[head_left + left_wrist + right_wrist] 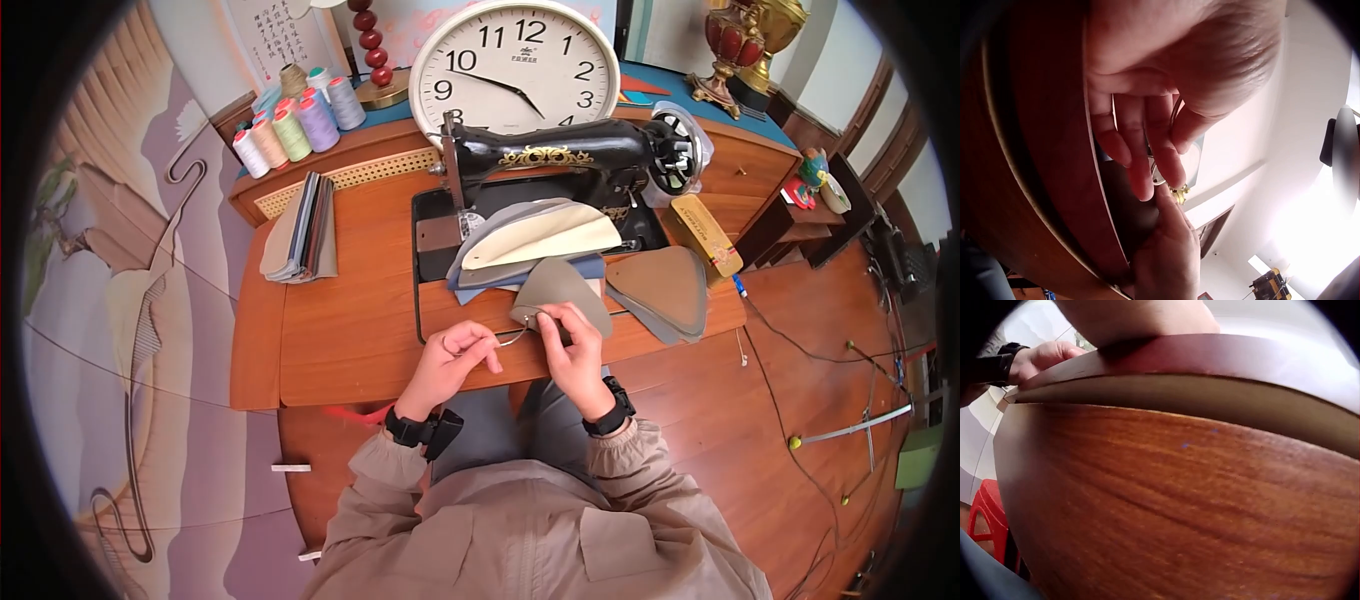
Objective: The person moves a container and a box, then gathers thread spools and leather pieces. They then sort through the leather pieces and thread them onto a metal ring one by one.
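Note:
At the front edge of the wooden table, my left hand (455, 362) pinches a thin curved metal ring (513, 342) between thumb and index finger. The ring (1177, 106) also shows between those fingers in the left wrist view. My right hand (578, 365) pinches at the ring's far end, by the narrow corner of a grey-brown teardrop-shaped swatch (562, 288). Behind it fans a pile of grey, blue and cream swatches (545, 238). To the right lies a stack of brown and grey swatches (660, 285). The table edge hides the right fingers in the right wrist view.
A black sewing machine (560, 148) stands behind the swatches, with a large clock (515, 70) at its back. Another swatch bundle (305, 230) and thread spools (290, 135) are at the left. A yellow tin (705, 235) sits at the right.

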`<state>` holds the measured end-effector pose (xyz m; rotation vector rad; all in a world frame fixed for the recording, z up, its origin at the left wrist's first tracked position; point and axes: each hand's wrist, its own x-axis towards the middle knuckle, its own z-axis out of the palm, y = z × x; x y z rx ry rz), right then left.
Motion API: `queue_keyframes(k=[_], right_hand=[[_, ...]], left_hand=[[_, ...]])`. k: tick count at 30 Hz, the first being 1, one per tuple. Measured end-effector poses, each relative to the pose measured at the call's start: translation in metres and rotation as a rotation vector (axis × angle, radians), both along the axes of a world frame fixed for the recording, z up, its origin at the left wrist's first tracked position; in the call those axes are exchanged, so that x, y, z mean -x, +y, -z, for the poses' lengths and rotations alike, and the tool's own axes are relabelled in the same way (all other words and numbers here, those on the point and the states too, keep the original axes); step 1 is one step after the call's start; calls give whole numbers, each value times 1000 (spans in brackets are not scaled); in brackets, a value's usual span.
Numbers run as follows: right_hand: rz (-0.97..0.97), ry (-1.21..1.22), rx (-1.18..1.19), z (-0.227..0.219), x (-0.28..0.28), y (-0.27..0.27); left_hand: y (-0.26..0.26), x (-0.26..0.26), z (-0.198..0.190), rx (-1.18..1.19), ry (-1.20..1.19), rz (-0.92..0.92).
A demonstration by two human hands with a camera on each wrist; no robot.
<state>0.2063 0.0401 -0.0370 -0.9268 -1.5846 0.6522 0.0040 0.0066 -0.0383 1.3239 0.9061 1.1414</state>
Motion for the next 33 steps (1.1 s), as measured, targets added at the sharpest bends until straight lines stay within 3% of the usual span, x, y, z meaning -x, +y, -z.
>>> queue_keyframes(k=[4, 10, 16, 29, 33], right_hand=[[-144, 39, 165, 5, -9, 4], [-283, 102, 210, 3, -14, 7], [-307, 5, 187, 0, -14, 7], [-301, 71, 69, 1, -16, 1], [-382, 113, 273, 9, -13, -4]], left_hand=[[2, 3, 4, 66, -95, 72], [1, 3, -3, 118, -73, 100], [1, 3, -5, 112, -72, 115], [3, 4, 0, 45, -105, 57], [2, 1, -1, -21, -112, 31]])
